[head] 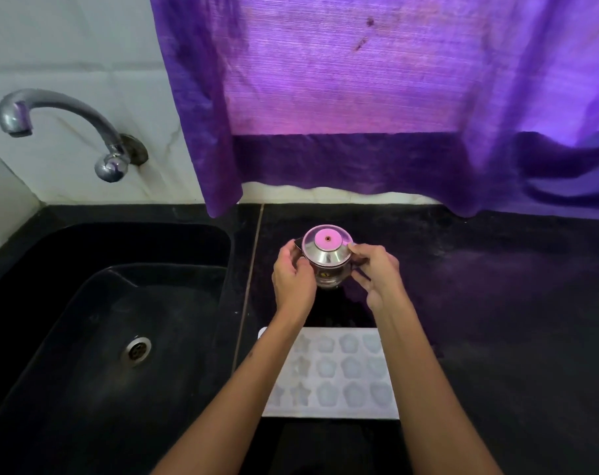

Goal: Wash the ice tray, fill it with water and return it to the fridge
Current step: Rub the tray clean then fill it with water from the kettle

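Note:
A white ice tray [339,371] with star and flower moulds lies flat on the black counter near its front edge, between my forearms. Just beyond it stands a small steel jug [327,255] with a domed lid and a pink knob. My left hand [292,279] cups the jug's left side. My right hand [376,272] grips its right side, at the handle and the lid's rim. Whether the moulds hold water cannot be told.
A black sink [96,337] with a steel drain [137,351] takes up the left. A steel tap [61,128] juts from the white wall above it. A purple curtain [376,97] hangs down to the black counter [496,303] behind the jug.

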A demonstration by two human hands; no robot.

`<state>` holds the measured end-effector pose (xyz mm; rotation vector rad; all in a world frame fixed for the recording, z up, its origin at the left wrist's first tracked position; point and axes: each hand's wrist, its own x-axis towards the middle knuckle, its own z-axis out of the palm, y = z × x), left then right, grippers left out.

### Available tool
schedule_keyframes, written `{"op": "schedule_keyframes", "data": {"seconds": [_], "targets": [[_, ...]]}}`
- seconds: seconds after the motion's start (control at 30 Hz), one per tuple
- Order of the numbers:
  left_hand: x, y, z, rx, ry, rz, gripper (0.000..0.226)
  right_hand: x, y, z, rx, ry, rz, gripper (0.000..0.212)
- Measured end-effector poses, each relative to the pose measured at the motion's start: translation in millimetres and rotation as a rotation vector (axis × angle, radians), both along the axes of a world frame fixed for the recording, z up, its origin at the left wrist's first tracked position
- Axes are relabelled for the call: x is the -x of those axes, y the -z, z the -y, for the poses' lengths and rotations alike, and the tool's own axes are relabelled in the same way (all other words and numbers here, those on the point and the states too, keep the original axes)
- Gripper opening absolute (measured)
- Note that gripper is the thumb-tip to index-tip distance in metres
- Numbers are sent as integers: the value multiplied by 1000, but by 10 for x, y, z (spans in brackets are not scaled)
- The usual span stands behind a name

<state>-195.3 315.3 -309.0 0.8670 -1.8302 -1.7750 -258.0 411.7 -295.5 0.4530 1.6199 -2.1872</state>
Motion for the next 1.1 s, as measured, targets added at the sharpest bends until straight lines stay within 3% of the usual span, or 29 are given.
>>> {"op": "schedule_keyframes", "data": {"seconds": [0.5,1.1], "targets": [[1048,-25,365,-18,-40,110,49,1048,70,441,-27,-4,46,11],[1292,54,483,-22,-82,135,47,1268,243,599,-67,-21,23,4]]}}
